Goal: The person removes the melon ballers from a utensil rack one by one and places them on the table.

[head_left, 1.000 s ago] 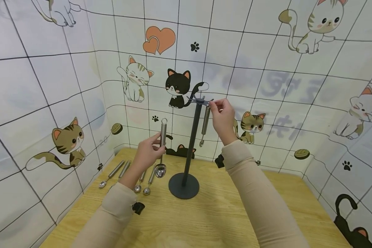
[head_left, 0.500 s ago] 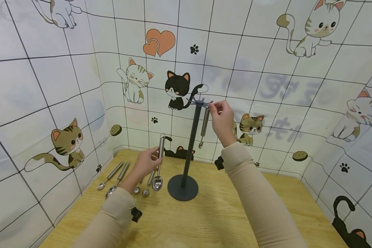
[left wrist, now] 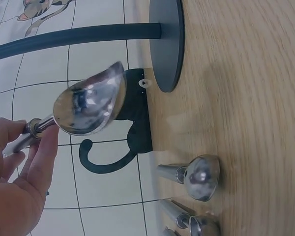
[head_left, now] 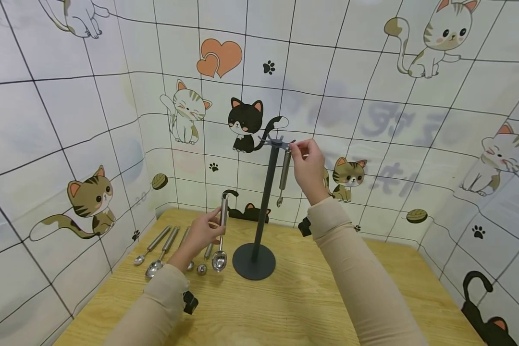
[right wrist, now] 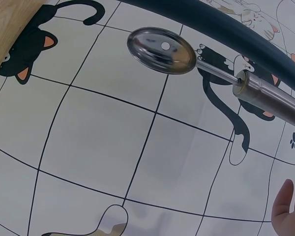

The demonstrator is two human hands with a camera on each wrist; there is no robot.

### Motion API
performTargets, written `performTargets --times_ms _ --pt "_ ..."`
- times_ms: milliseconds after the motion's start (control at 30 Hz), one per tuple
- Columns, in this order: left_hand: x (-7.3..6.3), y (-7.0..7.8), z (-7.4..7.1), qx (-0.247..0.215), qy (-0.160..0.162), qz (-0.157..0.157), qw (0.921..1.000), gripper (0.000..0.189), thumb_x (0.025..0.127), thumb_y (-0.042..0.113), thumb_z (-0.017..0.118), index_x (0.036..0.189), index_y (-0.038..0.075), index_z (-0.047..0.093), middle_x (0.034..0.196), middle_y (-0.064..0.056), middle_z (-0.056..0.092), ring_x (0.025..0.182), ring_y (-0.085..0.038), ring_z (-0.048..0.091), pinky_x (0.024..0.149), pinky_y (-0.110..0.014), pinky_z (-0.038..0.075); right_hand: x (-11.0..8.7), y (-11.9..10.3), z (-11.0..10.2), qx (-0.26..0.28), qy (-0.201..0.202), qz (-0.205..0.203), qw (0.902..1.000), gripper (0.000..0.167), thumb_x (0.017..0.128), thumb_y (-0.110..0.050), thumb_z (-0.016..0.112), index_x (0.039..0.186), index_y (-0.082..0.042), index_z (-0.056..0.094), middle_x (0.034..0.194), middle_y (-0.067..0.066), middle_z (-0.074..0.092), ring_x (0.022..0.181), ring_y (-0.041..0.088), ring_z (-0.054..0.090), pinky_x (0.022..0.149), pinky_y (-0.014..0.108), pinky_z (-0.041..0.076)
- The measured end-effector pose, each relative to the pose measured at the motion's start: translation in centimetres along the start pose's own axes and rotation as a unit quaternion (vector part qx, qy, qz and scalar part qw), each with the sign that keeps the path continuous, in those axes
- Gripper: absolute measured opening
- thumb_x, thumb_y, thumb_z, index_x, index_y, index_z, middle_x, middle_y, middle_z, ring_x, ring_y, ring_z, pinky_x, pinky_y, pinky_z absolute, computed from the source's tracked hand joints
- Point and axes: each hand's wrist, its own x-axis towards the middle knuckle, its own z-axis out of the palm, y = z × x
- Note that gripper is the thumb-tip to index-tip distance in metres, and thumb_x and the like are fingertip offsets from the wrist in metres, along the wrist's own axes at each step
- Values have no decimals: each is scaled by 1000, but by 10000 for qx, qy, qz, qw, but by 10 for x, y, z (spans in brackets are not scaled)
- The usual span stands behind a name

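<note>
My left hand point(head_left: 201, 235) grips the handle of a metal scoop point(head_left: 219, 260), bowl downward, left of the dark stand point(head_left: 265, 206). In the left wrist view, the pointed bowl of this scoop point(left wrist: 88, 105) is clear of the table. At the stand's hooked top point(head_left: 277, 142), my right hand point(head_left: 310, 166) pinches the upper end of a small melon baller point(head_left: 284, 173), which hangs bowl down. In the right wrist view, the oval bowl of the melon baller point(right wrist: 160, 49) shows a small hole. Whether its loop is over the hook is hidden by the fingers.
Several metal scoops lie on the wooden table point(head_left: 259, 312) at the left, among them one with a small bowl point(head_left: 140, 260) and a larger one point(head_left: 154, 268). My left arm partly covers others. Cat-printed cloth walls stand behind and at both sides.
My left hand has lowered the scoop toward the table, most of it in the first half second. My right hand stays at the hooked top with the melon baller.
</note>
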Motion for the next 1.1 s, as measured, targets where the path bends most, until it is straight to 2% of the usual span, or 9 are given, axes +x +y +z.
performTargets --times_ms 233,400,567,667,967,1100 --pt "6 -10 6 164 78 -75 9998 74 95 4 69 159 19 36 121 -17 62 96 -27 68 68 -37 62 -1 1 0 42 30 -49 10000 23 104 -20 62 106 3 61 91 11 62 78 14 53 66 26 41" --pt "8 -22 12 215 75 -198 9995 71 94 0 69 157 18 40 122 -21 67 94 -29 72 67 -41 62 -2 1 1 17 25 -63 10000 23 104 -21 61 105 2 60 92 12 63 79 14 55 67 27 42" --pt "11 -32 14 42 -25 -388 9992 70 95 -1 68 157 15 40 127 -26 63 98 -34 72 66 -40 62 -2 1 1 -38 -7 -19 10000 23 105 -22 60 105 1 60 92 11 63 80 16 55 67 27 42" --pt "13 -37 15 33 -20 -459 9989 69 95 -2 67 157 13 40 124 -27 63 97 -36 71 65 -39 62 -1 0 2 -55 -43 10 10000 23 105 -23 59 106 1 60 93 10 64 80 15 55 66 27 42" --pt "19 -48 23 65 -143 -825 9965 67 94 -5 67 154 9 44 114 -24 65 87 -29 72 63 -40 62 -1 -3 0 1 -47 -10 10000 20 105 -19 59 106 1 60 91 9 63 78 14 54 64 27 41" --pt "23 -52 27 268 -127 -976 9948 66 93 -4 68 153 9 45 115 -23 66 85 -28 72 61 -39 62 -1 -3 0 -55 -51 -61 10000 21 105 -20 59 106 1 60 91 10 63 78 14 54 65 27 40"
